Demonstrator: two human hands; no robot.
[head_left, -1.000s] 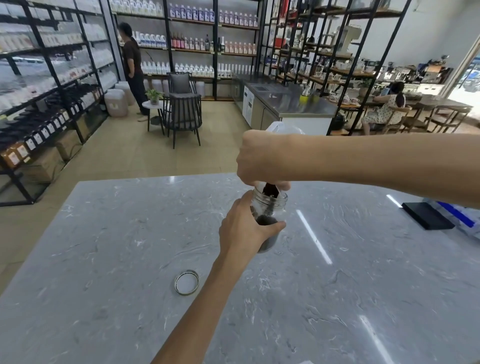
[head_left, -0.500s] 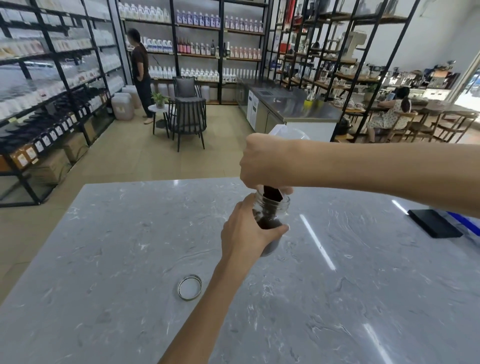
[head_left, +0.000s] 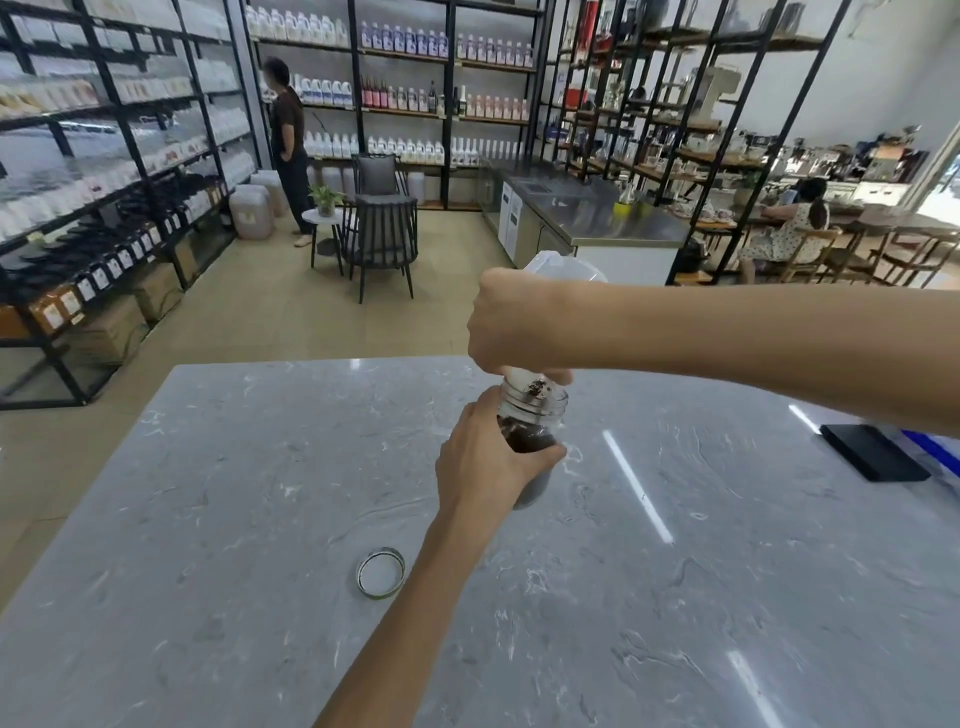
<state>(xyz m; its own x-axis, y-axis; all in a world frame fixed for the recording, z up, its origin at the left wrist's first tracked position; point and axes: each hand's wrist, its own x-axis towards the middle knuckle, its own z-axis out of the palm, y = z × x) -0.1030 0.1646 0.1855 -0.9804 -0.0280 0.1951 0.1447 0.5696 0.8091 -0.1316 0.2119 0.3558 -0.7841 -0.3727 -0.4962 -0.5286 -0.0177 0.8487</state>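
Note:
My left hand (head_left: 485, 462) grips a small clear glass jar (head_left: 535, 410) partly filled with dark brown grounds, held just above the grey marble table (head_left: 208, 519). My right hand (head_left: 511, 325) is curled round a clear plastic container (head_left: 558, 267) turned mouth-down over the jar's opening. A few dark bits cling at the jar's mouth. The jar's round metal lid (head_left: 381, 573) lies flat on the table to the lower left of the jar, apart from both hands.
A flat black device (head_left: 872, 452) lies at the table's right edge beside something blue (head_left: 935, 449). Beyond the table are shop shelves, a black chair (head_left: 382, 234), a steel counter (head_left: 597, 218), a standing person (head_left: 288, 150) and a seated person (head_left: 789, 223).
The dark stream from the upturned container into the jar has thinned to a few bits at the mouth. Both hands stay on jar and container; the view has shifted slightly.

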